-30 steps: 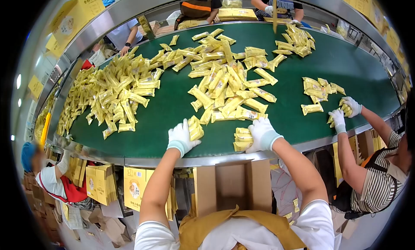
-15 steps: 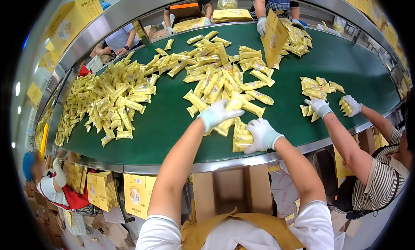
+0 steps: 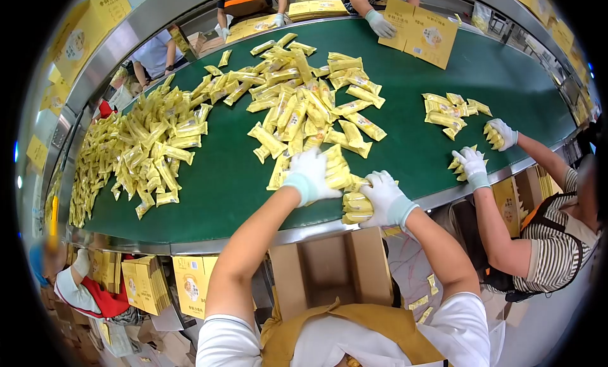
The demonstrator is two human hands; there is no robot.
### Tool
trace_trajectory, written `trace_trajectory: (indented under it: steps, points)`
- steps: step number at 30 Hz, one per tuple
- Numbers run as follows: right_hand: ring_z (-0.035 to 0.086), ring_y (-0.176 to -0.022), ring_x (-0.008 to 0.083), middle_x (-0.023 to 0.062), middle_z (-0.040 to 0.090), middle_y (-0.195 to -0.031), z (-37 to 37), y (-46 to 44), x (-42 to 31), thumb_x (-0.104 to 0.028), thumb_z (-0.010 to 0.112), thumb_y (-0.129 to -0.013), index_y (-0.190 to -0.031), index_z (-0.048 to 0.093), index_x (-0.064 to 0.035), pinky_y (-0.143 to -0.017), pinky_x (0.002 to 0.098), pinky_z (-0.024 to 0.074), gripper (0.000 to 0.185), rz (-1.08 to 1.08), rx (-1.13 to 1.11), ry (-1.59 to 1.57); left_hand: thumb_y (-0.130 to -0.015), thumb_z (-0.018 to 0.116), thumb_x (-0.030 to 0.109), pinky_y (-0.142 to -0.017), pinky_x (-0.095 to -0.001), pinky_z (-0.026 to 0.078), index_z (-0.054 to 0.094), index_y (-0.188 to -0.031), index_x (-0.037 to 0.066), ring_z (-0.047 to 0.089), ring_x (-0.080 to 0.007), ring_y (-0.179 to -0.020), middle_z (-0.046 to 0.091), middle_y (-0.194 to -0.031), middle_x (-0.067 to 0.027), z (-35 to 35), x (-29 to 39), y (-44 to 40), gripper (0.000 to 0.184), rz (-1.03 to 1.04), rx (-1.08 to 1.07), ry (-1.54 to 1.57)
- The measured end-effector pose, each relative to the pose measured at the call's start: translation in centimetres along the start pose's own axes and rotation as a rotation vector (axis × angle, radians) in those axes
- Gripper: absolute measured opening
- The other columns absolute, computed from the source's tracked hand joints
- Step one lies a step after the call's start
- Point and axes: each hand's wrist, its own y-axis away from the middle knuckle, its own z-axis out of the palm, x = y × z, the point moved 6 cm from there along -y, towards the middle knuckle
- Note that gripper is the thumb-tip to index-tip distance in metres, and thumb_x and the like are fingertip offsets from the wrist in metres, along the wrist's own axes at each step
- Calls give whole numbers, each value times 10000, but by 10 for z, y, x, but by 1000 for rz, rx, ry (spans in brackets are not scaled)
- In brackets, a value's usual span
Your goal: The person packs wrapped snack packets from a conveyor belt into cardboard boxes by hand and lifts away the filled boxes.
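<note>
My left hand (image 3: 309,177), in a white glove, curls around a few yellow wrapped snack packets (image 3: 337,167) at the near side of a loose pile. Close beside it, my gloved right hand (image 3: 384,199) grips a stacked bunch of the same snack packets (image 3: 356,206) near the table's front edge. The two bunches almost touch. More loose packets (image 3: 294,113) lie just beyond my left hand on the green surface (image 3: 240,196). My palms and some of the fingertips are hidden.
An open cardboard box (image 3: 330,269) stands below the metal edge, in front of my body. A larger packet heap (image 3: 145,139) spreads leftward. At right, a co-worker's gloved hands (image 3: 472,164) hold packets; across the surface another person holds a flattened yellow carton (image 3: 421,34).
My left hand has closed around several packets and turned them toward the right-hand bunch. Across the table, the yellow carton has swung flat, facing me. The co-worker's near hand has gathered packets.
</note>
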Motion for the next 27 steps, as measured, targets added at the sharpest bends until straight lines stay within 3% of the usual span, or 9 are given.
trace_trajectory:
  steps: [4, 12, 16, 18, 20, 22, 24, 25, 27]
  points:
    - [505, -1155, 395, 218, 522, -1226, 1, 6, 3, -494, 835, -610, -1163, 620, -45, -1033, 470, 393, 744, 82, 1, -73, -619, 860, 562, -1106, -480, 365, 552, -1302, -2, 468, -394, -1298, 474, -1394, -226, -6, -24, 79, 938, -1, 118, -22]
    - [495, -1186, 391, 231, 461, -1314, 22, 15, -5, -438, 831, -674, -1376, 450, -53, -1023, 451, 390, 887, 16, 41, 199, -642, 795, 690, -1091, -512, 361, 352, -1515, 64, 461, -390, -1320, 467, -1414, -241, 55, -60, 124, 1161, -111, 64, -86]
    - [572, -1123, 402, 248, 546, -1244, -4, 2, 0, -384, 822, -664, -1543, 238, -30, -975, 482, 458, 1113, 308, -66, -30, -634, 822, 672, -1088, -499, 374, 220, -1577, 21, 471, -382, -1310, 481, -1400, -245, 46, -59, 124, 1295, -214, -18, -42]
    - [586, -1114, 414, 254, 574, -1192, -26, 12, 3, -383, 825, -651, -1555, 191, 2, -991, 469, 473, 1170, 364, 245, -202, -646, 846, 622, -1099, -490, 373, 237, -1569, 7, 485, -382, -1295, 491, -1382, -245, 41, -61, 128, 1265, -244, -26, 16]
    - [597, -1073, 427, 259, 581, -1174, -62, 32, -27, -375, 829, -643, -1530, 234, -3, -972, 463, 487, 1131, 240, 455, -338, -618, 891, 522, -1068, -477, 422, 239, -1571, 8, 536, -369, -1237, 513, -1357, -247, 34, -77, 139, 1264, -244, 229, 308]
    - [607, -1016, 441, 249, 586, -1139, -103, 44, -86, -354, 827, -645, -1498, 279, -11, -937, 473, 500, 1070, -4, 362, -477, -637, 928, 334, -981, -429, 516, 320, -1517, -2, 615, -306, -1118, 576, -1262, -196, 42, -106, 155, 1121, -162, 663, 468]
    - [597, -1034, 410, 215, 588, -1123, -92, 46, -131, -370, 846, -650, -1433, 377, 38, -904, 470, 495, 1000, -55, -103, -210, -757, 850, 304, -919, -379, 549, 372, -1459, 1, 637, -240, -1047, 597, -1208, -127, 45, -121, 164, 902, -192, 520, 1437]
    - [610, -1001, 368, 185, 586, -1069, -76, 56, -154, -385, 834, -657, -1428, 395, 10, -854, 488, 477, 972, -262, 27, -36, -842, 767, 265, -854, -338, 569, 421, -1399, 16, 647, -206, -993, 605, -1155, -94, 34, -114, 175, 701, -26, 425, 1594]
    - [616, -989, 322, 149, 593, -1074, -35, 60, -188, -382, 838, -643, -1460, 398, -12, -821, 439, 458, 998, -317, -354, 194, -851, 752, 281, -807, -352, 587, 438, -1393, 31, 661, -206, -981, 617, -1164, -122, -13, -60, 198, 675, 210, 530, 1680]
